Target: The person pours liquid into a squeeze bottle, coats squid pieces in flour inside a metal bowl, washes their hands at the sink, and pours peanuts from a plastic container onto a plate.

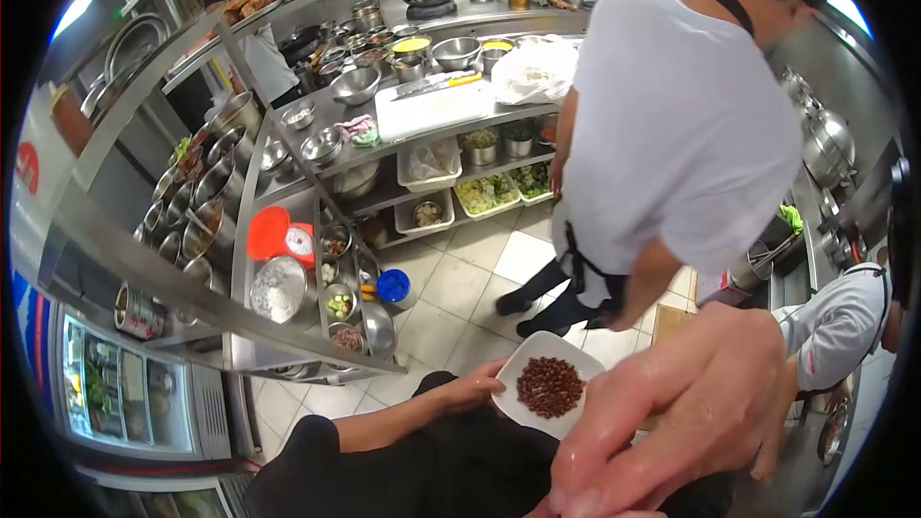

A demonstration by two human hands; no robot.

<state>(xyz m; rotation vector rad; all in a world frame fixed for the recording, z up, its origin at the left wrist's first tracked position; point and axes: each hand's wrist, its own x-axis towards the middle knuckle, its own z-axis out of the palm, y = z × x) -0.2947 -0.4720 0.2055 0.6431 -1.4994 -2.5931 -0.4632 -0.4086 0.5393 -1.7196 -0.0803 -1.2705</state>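
My left hand (474, 388) is closed on the left rim of a white squarish dish (578, 357), held low in front of my body. A small heap of reddish-brown nuts (549, 387), which look like red-skinned peanuts, lies in its middle. My right hand (662, 412) is raised very close to the camera, large in view, with its fingers curled and pressed together. Whatever might be between those fingertips is hidden. From this angle the right hand covers the dish's right edge.
A person in a white shirt (672, 125) stands ahead; another person's sleeve (835, 326) shows at right. On the left stands a steel shelf (192, 297) with several pots. Behind are a counter with a white cutting board (432, 113), and a blue container (393, 285) near the floor.
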